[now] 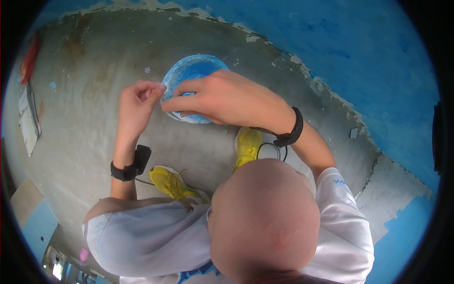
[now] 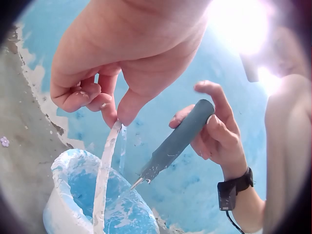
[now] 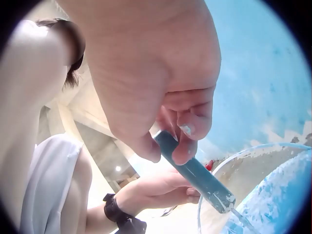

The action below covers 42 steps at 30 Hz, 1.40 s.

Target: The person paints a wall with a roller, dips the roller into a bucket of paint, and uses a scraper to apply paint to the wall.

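Note:
A bucket [image 1: 196,58], white outside and coated with blue and white paint inside, stands on the floor. My left hand [image 1: 137,102] is at its left side; in the left wrist view its thumb and finger pinch the white, paint-crusted bail handle [image 2: 104,180], raised over the bucket. My right hand [image 1: 213,97] is above the bucket. It holds a tool by its grey-green cylindrical grip [image 2: 180,134], between thumb and fingers. A thin metal shank [image 2: 138,183] runs from the grip down into the bucket. The tool's far end is hidden inside.
A blue wall [image 1: 359,57] with a ragged paint edge runs along the floor at the upper right. Yellow shoes [image 1: 172,182] stand close below the bucket. White flat pieces [image 1: 28,120] and a red object [image 1: 29,59] lie at the far left.

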{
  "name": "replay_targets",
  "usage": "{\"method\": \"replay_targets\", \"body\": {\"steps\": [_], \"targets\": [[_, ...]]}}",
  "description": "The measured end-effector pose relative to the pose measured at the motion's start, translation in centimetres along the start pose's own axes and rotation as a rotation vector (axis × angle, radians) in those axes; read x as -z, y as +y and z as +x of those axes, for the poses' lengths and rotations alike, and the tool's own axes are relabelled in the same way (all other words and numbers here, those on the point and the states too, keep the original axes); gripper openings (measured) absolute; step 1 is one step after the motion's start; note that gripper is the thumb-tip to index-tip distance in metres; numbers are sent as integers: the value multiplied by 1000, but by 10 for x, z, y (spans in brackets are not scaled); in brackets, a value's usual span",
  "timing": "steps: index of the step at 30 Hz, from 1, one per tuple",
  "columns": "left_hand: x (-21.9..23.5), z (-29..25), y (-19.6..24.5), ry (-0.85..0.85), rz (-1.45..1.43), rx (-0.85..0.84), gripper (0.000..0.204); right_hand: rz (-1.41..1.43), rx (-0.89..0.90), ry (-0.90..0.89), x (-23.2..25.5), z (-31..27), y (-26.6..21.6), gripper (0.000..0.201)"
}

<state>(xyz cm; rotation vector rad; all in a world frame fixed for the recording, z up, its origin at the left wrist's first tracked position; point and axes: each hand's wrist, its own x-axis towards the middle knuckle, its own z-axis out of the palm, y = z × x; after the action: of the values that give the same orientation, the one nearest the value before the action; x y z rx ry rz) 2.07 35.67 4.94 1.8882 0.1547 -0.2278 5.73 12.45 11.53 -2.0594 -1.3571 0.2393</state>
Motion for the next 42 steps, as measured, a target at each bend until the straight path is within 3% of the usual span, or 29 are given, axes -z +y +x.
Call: {"method": "replay_targets", "body": {"steps": [2,5,7,10,13,19,26,29,34,38,42], "targets": [[2,0,-2,5,28,-1,19,-93,11,-46,0,4,5,39],[4,1,-8,4,-1,-44,19,-162,-32,38,-3,14,11,34],[3,1,-9,5,11,47,20,-246,-104,62,-1,19,11,23],[0,0,-7,23,4,28,21,-330,-190,122,-1,19,9,17],[0,-1,-4,42,61,-19,21,-313,-256,224,0,11,15,30],[-1,-1,0,41,73,23,21,-490,-466,205,4,1,6,32],[-2,1,-3,38,48,18,21,-582,-414,166,15,-10,1,19],[1,-2,-2,47,70,34,21,-370,-303,229,18,-19,1,14],[0,-2,4,44,82,57,21,-346,-303,49,30,-21,-8,21],[-2,1,0,48,70,13,21,-367,-246,78,16,-15,-7,23],[-1,1,0,50,70,10,21,-373,-266,-66,14,-11,-10,35]]}}
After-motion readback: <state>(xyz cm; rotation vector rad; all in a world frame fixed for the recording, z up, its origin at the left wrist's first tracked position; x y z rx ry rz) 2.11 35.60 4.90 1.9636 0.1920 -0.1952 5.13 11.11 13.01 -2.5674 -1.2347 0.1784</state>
